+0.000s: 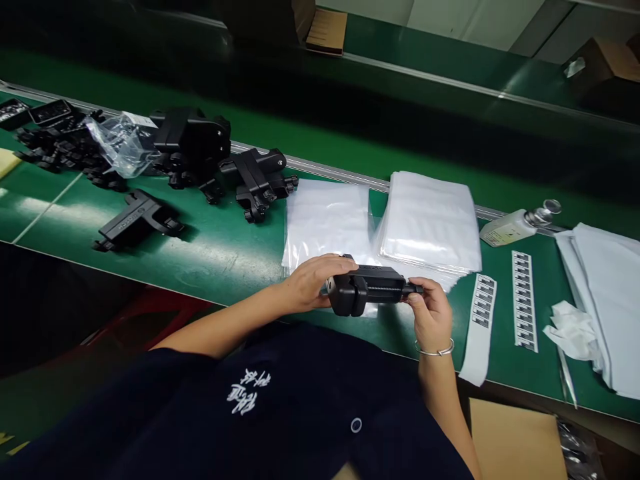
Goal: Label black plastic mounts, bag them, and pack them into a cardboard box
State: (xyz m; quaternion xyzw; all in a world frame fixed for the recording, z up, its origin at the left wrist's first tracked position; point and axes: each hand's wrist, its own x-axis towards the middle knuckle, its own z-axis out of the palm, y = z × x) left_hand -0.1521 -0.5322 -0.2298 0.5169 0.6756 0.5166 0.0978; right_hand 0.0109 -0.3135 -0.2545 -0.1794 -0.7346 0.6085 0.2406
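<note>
A black phone-holder-like clamp bracket (380,283) is held level above the front edge of the green bench. My left hand (313,283) grips its wide end, thumb along the top. At the other end, my right hand (433,310) pinches a small black knob (413,289) between thumb and fingers. Behind the bracket lie clear plastic bags (330,217) and a thicker stack of white, shiny bags (433,220). A similar black bracket (137,220) rests on the bench to the left.
More black brackets (257,177) and small black parts (60,143) crowd the back left. To the right are a pump bottle (510,228), label strips (524,300), crumpled tissue (573,330), tweezers (567,377) and white sheets (610,300). Cardboard (517,440) sits below the bench edge.
</note>
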